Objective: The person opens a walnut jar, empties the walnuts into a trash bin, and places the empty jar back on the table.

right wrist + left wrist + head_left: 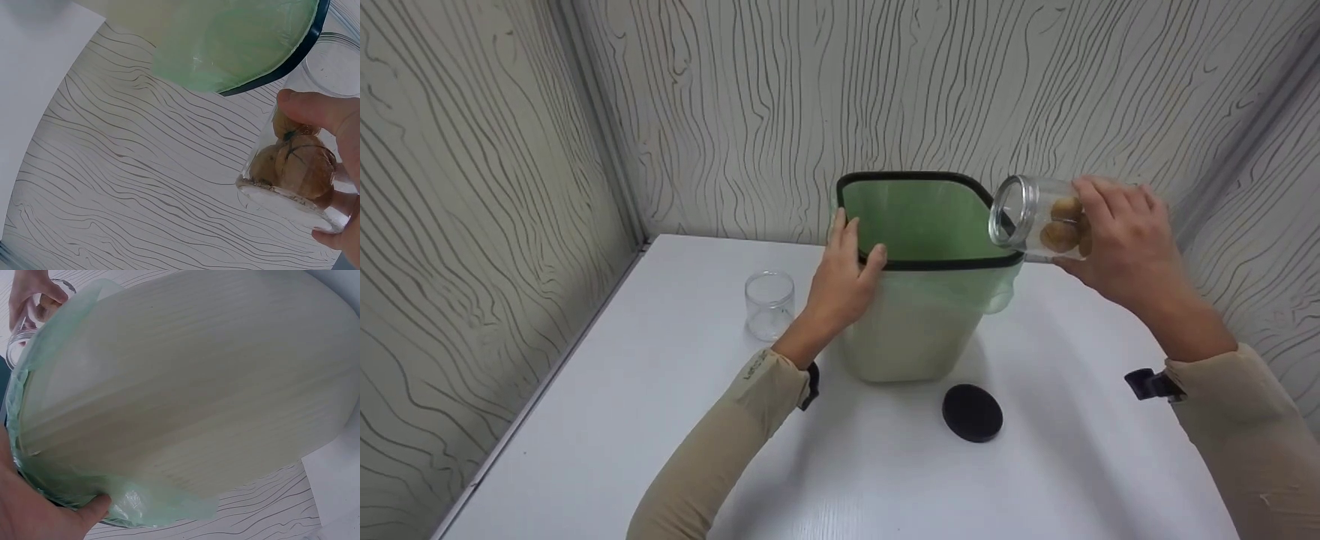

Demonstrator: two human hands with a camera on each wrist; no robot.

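Note:
A pale trash bin [915,330] with a black rim and a green bag liner [915,217] stands upright on the white table. My left hand [844,281] grips the bin's left front rim, over the folded liner; the left wrist view shows a digit pressing the liner [149,503] outside. My right hand [1132,244] holds a clear jar [1039,202] on its side, its uncovered mouth at the bin's right rim. Several round brown pieces [306,166] lie toward the jar's base; their exact kind is unclear. Fingers partly hide them.
A second clear jar [770,304] stands left of the bin, behind my left forearm. In front of the bin lies a round black lid [973,412]. Wood-grain patterned panels [772,112] enclose the table [607,360] at the back and sides.

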